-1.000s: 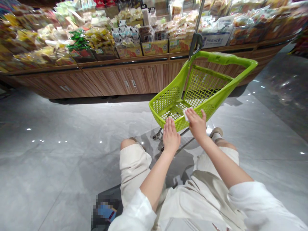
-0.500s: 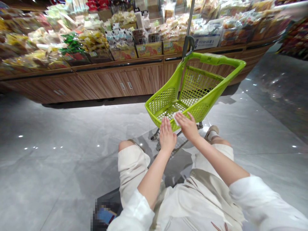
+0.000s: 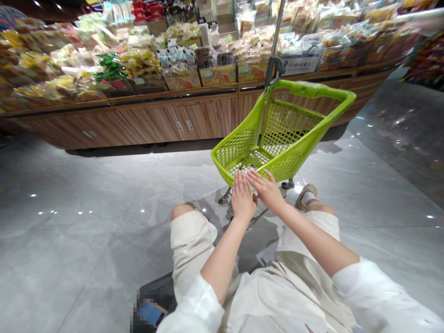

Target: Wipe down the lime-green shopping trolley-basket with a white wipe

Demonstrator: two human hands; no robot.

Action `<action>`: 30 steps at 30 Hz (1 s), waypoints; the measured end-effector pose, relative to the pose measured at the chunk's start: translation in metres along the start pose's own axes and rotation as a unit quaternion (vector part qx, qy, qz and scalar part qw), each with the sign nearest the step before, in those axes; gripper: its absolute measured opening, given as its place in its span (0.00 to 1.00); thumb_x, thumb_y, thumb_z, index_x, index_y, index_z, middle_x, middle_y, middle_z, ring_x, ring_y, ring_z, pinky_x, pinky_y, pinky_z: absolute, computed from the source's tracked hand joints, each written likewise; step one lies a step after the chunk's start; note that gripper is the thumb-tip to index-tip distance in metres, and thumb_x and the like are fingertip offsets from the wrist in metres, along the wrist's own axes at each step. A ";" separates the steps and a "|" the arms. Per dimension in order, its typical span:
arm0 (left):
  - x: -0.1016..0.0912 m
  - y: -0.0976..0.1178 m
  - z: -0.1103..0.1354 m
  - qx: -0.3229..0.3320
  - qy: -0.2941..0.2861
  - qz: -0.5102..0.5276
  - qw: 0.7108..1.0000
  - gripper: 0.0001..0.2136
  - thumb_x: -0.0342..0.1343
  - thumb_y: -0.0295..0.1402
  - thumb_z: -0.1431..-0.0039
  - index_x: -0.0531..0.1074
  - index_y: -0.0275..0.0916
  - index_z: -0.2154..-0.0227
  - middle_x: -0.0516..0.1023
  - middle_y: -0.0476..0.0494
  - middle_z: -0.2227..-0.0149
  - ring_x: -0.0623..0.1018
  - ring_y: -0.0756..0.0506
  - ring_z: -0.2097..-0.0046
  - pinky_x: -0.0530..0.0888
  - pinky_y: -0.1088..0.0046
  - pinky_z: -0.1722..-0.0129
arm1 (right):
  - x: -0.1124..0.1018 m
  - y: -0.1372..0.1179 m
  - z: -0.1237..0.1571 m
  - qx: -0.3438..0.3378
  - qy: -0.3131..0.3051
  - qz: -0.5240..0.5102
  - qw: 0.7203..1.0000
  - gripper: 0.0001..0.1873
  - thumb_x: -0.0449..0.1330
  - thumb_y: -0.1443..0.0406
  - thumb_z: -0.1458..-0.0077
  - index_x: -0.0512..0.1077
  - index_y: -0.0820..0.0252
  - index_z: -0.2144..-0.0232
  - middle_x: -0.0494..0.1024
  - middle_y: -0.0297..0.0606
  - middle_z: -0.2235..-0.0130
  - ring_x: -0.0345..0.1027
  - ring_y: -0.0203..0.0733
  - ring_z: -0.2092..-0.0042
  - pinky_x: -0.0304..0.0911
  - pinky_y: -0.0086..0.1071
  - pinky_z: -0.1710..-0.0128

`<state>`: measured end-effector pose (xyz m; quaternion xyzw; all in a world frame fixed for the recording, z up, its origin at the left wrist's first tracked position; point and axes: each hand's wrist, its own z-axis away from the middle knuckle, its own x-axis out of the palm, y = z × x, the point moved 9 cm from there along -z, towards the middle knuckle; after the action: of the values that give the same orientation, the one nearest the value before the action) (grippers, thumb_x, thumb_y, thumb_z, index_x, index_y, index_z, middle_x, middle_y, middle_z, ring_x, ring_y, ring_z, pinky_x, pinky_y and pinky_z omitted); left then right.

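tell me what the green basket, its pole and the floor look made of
Basket: moulded plastic, glossy lime, judging by its grid walls and thick smooth rim. Pole: likely metal, grey with a dull shine. Floor: polished stone or tile, grey-veined, with bright spots of reflected light.

Only one piece of print can be read. A white cardboard box [image 3: 300, 64] stands on the far wooden display counter, just behind the far rim of the lime-green plastic shopping cart [image 3: 312, 89]. Its front carries the blue brand lettering "HORSH". A few smaller blue characters follow to the right, and they are too small to make out.

Left of that box, the orange-and-yellow printed cartons [image 3: 218, 74] on the counter's edge have pale label strips, but the print is blurred. Farther back, small black tags [image 3: 201, 21] show white figures that cannot be told for sure. The clear and coloured snack packets [image 3: 138, 58] heaped at far left bear printing too fine to read.
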<state>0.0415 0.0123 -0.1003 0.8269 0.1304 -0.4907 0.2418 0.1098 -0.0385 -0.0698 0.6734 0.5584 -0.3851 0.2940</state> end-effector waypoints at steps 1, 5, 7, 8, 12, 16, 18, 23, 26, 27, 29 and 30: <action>0.000 0.000 0.000 0.002 -0.003 -0.002 1.000 0.44 0.55 0.28 0.46 0.37 0.25 0.31 0.43 0.27 0.28 0.43 0.38 0.27 0.54 0.54 0.30 | 0.002 -0.009 0.000 -0.024 -0.014 -0.004 1.000 0.32 0.49 0.74 0.42 0.61 0.54 0.36 0.67 0.40 0.37 0.59 0.42 0.34 0.39 0.48 0.32; -0.006 0.000 0.001 0.021 -0.002 -0.009 1.000 0.42 0.54 0.29 0.45 0.38 0.24 0.32 0.44 0.27 0.28 0.43 0.38 0.27 0.55 0.56 0.31 | -0.009 0.031 -0.004 -0.028 -0.034 0.013 0.999 0.34 0.48 0.77 0.44 0.63 0.52 0.37 0.70 0.38 0.38 0.61 0.42 0.36 0.37 0.49 0.32; -0.009 0.000 0.001 0.024 0.002 -0.011 1.000 0.42 0.54 0.30 0.44 0.38 0.24 0.32 0.44 0.28 0.28 0.44 0.38 0.27 0.55 0.56 0.31 | -0.019 0.069 -0.006 0.029 -0.018 0.026 0.999 0.34 0.48 0.77 0.45 0.65 0.53 0.39 0.71 0.38 0.39 0.62 0.43 0.36 0.37 0.51 0.33; -0.009 0.000 0.001 0.025 0.004 -0.011 1.000 0.42 0.54 0.31 0.43 0.38 0.24 0.32 0.44 0.28 0.28 0.43 0.38 0.27 0.55 0.56 0.31 | -0.023 0.083 -0.006 0.062 -0.005 0.032 0.998 0.33 0.48 0.78 0.46 0.65 0.53 0.39 0.71 0.39 0.39 0.63 0.44 0.37 0.38 0.53 0.33; -0.008 0.002 0.002 0.031 0.004 -0.003 0.999 0.43 0.56 0.34 0.43 0.39 0.23 0.32 0.44 0.26 0.28 0.43 0.37 0.27 0.55 0.56 0.31 | -0.018 0.059 -0.004 0.100 0.023 0.036 0.994 0.31 0.48 0.76 0.44 0.65 0.57 0.39 0.71 0.43 0.39 0.62 0.46 0.36 0.40 0.53 0.34; -0.008 -0.002 0.002 0.022 -0.008 -0.005 1.000 0.43 0.56 0.32 0.44 0.38 0.26 0.31 0.44 0.28 0.28 0.44 0.38 0.27 0.55 0.55 0.31 | -0.001 -0.006 -0.004 -0.022 -0.019 0.006 1.000 0.29 0.49 0.74 0.41 0.64 0.57 0.39 0.68 0.42 0.37 0.59 0.41 0.34 0.43 0.45 0.34; -0.009 -0.003 0.002 0.024 -0.010 -0.008 1.000 0.43 0.55 0.31 0.44 0.37 0.27 0.31 0.44 0.29 0.28 0.45 0.38 0.28 0.55 0.55 0.31 | -0.003 0.006 -0.003 -0.041 -0.030 0.007 0.999 0.29 0.49 0.74 0.41 0.64 0.55 0.38 0.69 0.40 0.37 0.60 0.41 0.35 0.42 0.46 0.33; -0.011 -0.002 0.002 0.029 0.000 -0.010 1.000 0.42 0.53 0.32 0.41 0.36 0.27 0.31 0.44 0.28 0.28 0.45 0.38 0.28 0.56 0.54 0.31 | -0.026 0.094 -0.002 0.090 0.029 0.055 0.994 0.31 0.48 0.77 0.44 0.66 0.53 0.40 0.73 0.40 0.41 0.64 0.46 0.37 0.38 0.55 0.33; -0.009 -0.003 0.001 0.018 0.011 -0.010 1.000 0.41 0.54 0.32 0.42 0.38 0.25 0.31 0.45 0.27 0.28 0.45 0.37 0.28 0.56 0.55 0.31 | -0.018 0.072 -0.004 0.095 0.038 0.050 0.994 0.30 0.48 0.77 0.44 0.67 0.56 0.41 0.72 0.43 0.40 0.62 0.45 0.36 0.40 0.53 0.33; -0.008 -0.003 0.001 0.014 0.013 -0.011 1.000 0.41 0.54 0.31 0.42 0.39 0.25 0.31 0.46 0.27 0.29 0.45 0.37 0.28 0.56 0.55 0.31 | -0.012 0.052 -0.006 0.069 0.029 0.039 0.996 0.30 0.48 0.77 0.43 0.67 0.57 0.40 0.71 0.43 0.40 0.61 0.44 0.36 0.41 0.51 0.33; -0.007 -0.007 0.001 0.012 0.014 -0.018 1.000 0.39 0.53 0.29 0.42 0.41 0.26 0.32 0.49 0.27 0.29 0.47 0.38 0.28 0.57 0.56 0.31 | -0.001 0.014 -0.008 0.011 0.007 0.013 1.000 0.30 0.49 0.76 0.42 0.66 0.56 0.40 0.70 0.42 0.39 0.60 0.42 0.35 0.41 0.48 0.33; -0.007 -0.010 0.001 0.011 0.014 -0.024 1.000 0.38 0.53 0.28 0.43 0.43 0.27 0.32 0.51 0.28 0.30 0.49 0.39 0.28 0.57 0.56 0.31 | 0.002 0.002 -0.009 -0.014 -0.003 0.002 1.000 0.30 0.49 0.76 0.42 0.65 0.55 0.39 0.70 0.41 0.38 0.59 0.41 0.35 0.41 0.48 0.32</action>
<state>0.0329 0.0202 -0.0971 0.8329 0.1476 -0.4865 0.2188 0.1134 -0.0306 -0.0667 0.6694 0.5614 -0.3786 0.3054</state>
